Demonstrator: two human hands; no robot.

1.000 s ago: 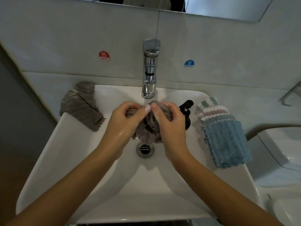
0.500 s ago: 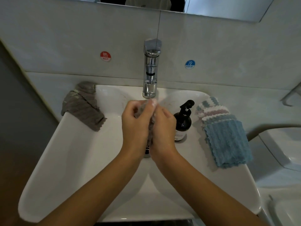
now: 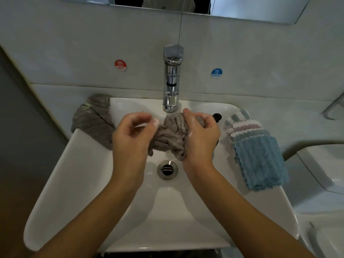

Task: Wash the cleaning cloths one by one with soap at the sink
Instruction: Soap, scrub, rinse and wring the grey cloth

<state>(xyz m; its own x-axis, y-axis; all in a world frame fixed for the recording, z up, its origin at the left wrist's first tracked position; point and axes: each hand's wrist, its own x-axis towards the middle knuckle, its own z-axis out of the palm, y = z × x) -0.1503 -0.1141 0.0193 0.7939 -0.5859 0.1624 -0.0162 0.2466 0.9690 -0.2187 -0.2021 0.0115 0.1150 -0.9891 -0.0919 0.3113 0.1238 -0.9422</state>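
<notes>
Fingers of left hand [image 3: 130,140] and right hand [image 3: 200,138] are clamping grey cloth [image 3: 171,135] above sink [image 3: 89,183] drain [image 3: 167,169].

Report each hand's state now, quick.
Left hand: grips one end of the grey cloth.
Right hand: grips the cloth's other end, bunched.
</notes>
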